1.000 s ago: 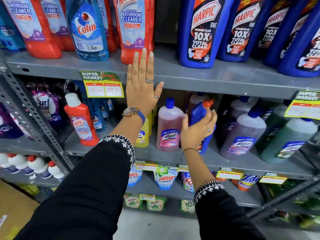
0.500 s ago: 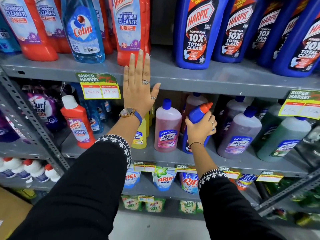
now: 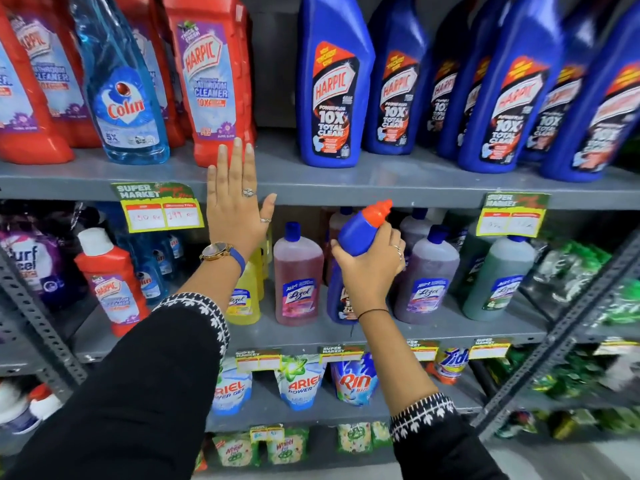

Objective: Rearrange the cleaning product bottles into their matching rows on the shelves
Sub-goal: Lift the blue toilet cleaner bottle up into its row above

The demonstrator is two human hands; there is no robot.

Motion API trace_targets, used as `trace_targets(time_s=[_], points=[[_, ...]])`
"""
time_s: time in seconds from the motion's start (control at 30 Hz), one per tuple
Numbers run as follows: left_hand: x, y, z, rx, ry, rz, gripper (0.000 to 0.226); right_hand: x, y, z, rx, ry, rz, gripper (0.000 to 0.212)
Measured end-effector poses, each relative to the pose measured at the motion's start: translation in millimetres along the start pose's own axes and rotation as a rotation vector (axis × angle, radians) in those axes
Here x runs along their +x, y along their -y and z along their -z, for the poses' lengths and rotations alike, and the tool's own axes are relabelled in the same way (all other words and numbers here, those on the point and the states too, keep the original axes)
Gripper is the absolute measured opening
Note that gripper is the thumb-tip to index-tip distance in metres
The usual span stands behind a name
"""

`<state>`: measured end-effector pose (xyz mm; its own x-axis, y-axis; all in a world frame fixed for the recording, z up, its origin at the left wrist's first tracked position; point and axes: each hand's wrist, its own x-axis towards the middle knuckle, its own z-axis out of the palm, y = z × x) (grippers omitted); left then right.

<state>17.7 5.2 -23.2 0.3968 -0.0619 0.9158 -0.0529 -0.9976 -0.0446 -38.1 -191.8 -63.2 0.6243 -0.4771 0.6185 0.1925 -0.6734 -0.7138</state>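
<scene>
My right hand (image 3: 370, 268) grips the neck of a small blue Harpic bottle (image 3: 360, 232) with a red cap, standing on the middle shelf among the Lizol bottles (image 3: 298, 275). My left hand (image 3: 237, 207) is flat and open against the upper shelf's front edge (image 3: 381, 190), fingers spread, holding nothing. Large blue Harpic bottles (image 3: 334, 88) stand in a row on the upper shelf at right. Red Harpic bathroom cleaner bottles (image 3: 209, 77) fill the upper left, with a clear blue Colin bottle (image 3: 123, 98) among them. A small red Harpic bottle (image 3: 110, 282) stands on the middle shelf at left.
Price tags (image 3: 161, 213) hang from the upper shelf edge. Purple and green Lizol bottles (image 3: 427, 275) stand right of my hand. Surf Excel pouches (image 3: 31, 261) sit far left. Detergent pouches (image 3: 301, 382) fill the lower shelf. A slanted metal upright (image 3: 561, 327) crosses at right.
My right hand has shifted up to the blue Harpic bottle's neck and lifted it slightly, tilting its cap higher. My left hand stays flat on the shelf edge.
</scene>
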Motion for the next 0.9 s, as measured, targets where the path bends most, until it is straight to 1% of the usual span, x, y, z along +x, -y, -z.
trace_targets(time_s=[0.13, 0.3, 0.5, 0.7, 0.8, 0.9], points=[[0, 1, 2, -0.049, 0.01, 0.0, 0.072, 24, 42, 37, 0.069, 0.026, 0.051, 0.068], [0, -1, 3, -0.097, 0.005, -0.004, 0.069, 66, 93, 84, 0.151, 0.0, 0.145, 0.067], [1, 0, 1, -0.141, -0.029, 0.012, 0.071, 118, 140, 121, 0.157, -0.036, 0.249, 0.058], [0, 2, -1, -0.123, -0.027, -0.006, 0.07, 177, 159, 126, 0.151, -0.128, 0.239, 0.057], [0, 3, -2, -0.101, -0.034, -0.011, 0.07, 206, 160, 114, 0.087, -0.168, 0.214, 0.065], [0, 3, -3, -0.089, -0.043, -0.014, 0.07, 232, 159, 95, 0.05, -0.161, 0.184, 0.071]])
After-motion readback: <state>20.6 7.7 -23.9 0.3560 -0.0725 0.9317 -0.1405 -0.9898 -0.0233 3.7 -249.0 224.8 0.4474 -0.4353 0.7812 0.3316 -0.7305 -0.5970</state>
